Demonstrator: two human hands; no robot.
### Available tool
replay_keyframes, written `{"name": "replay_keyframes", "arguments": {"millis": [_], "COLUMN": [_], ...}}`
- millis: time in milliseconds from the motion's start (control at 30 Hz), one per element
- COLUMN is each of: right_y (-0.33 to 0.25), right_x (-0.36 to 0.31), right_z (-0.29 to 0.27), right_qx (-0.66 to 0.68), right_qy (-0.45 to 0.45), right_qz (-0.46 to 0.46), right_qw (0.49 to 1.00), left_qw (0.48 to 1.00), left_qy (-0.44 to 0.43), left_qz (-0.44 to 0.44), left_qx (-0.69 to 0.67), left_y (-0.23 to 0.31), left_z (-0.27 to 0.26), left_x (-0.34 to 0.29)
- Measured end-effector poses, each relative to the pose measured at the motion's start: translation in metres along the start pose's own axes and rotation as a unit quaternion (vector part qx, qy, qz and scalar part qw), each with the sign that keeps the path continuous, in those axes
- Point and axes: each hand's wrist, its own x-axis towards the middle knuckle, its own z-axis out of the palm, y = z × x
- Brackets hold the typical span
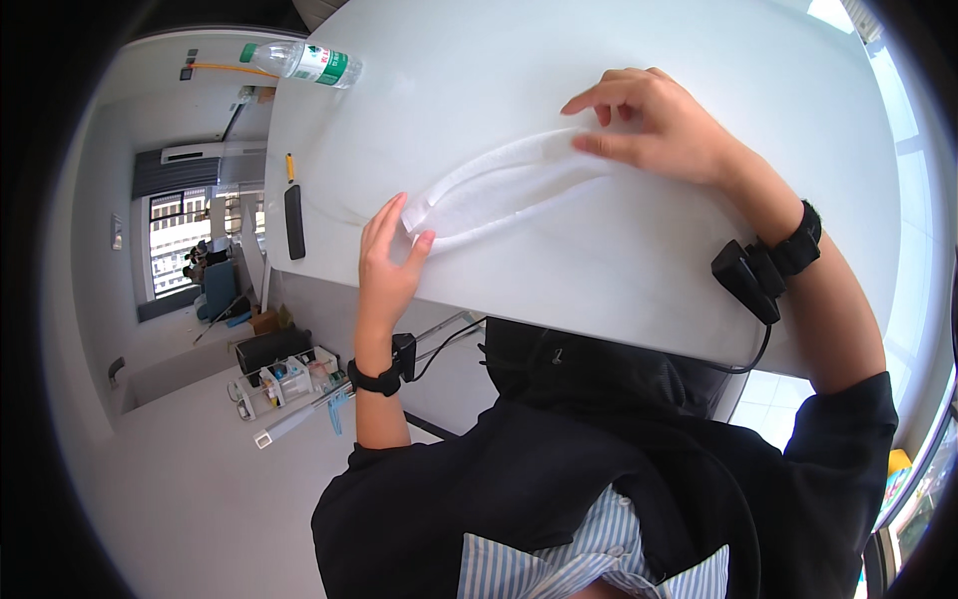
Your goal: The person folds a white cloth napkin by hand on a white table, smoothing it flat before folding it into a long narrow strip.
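Note:
On the white table lies a long piece of thin white, cloth-like material (489,195). Its two long sides bow apart into a narrow oval. My left hand (391,255) has the near left end between thumb and fingers. Over the far right end is my right hand (644,125), its fingers spread and curved, with the thumb at the material's edge. I cannot tell whether that thumb touches it. The right tip of the piece is partly hidden below this hand.
A clear plastic bottle with a green cap (304,63) lies on its side at the table's far left. Near the left edge are a black bar-shaped object (293,222) and a small yellow one (290,168). Both my wrists wear black devices with cables.

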Motion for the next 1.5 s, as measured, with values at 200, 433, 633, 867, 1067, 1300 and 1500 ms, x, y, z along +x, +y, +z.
{"name": "replay_keyframes", "arguments": {"millis": [200, 433, 633, 867, 1067, 1300, 1500], "right_y": [0.01, 0.012, 0.005, 0.005, 0.005, -0.007, -0.006], "right_x": [-0.004, -0.003, -0.001, -0.001, -0.004, -0.01, -0.012], "right_z": [0.014, 0.01, 0.013, 0.02, 0.018, 0.02, 0.015], "right_qx": [-0.17, -0.158, -0.014, -0.056, -0.047, -0.042, -0.079], "right_qy": [0.075, 0.062, 0.045, 0.046, 0.146, 0.027, -0.023], "right_qz": [-0.135, -0.159, -0.062, -0.121, -0.129, -0.127, -0.105], "right_qw": [0.973, 0.973, 0.997, 0.99, 0.98, 0.991, 0.991], "left_qw": [1.0, 0.984, 0.984, 0.993, 0.997, 0.987, 0.985], "left_qy": [-0.003, -0.018, 0.01, -0.004, 0.075, -0.035, -0.026], "left_qz": [-0.024, -0.104, -0.061, -0.008, 0.033, -0.055, -0.098], "left_qx": [-0.019, -0.146, -0.169, -0.114, -0.004, -0.147, -0.143], "left_y": [-0.031, -0.024, -0.021, -0.03, -0.017, -0.016, -0.036], "left_z": [0.013, 0.009, 0.008, 0.011, 0.014, 0.006, 0.003], "left_x": [0.008, 0.015, 0.02, 0.02, 0.025, 0.008, 0.0]}}
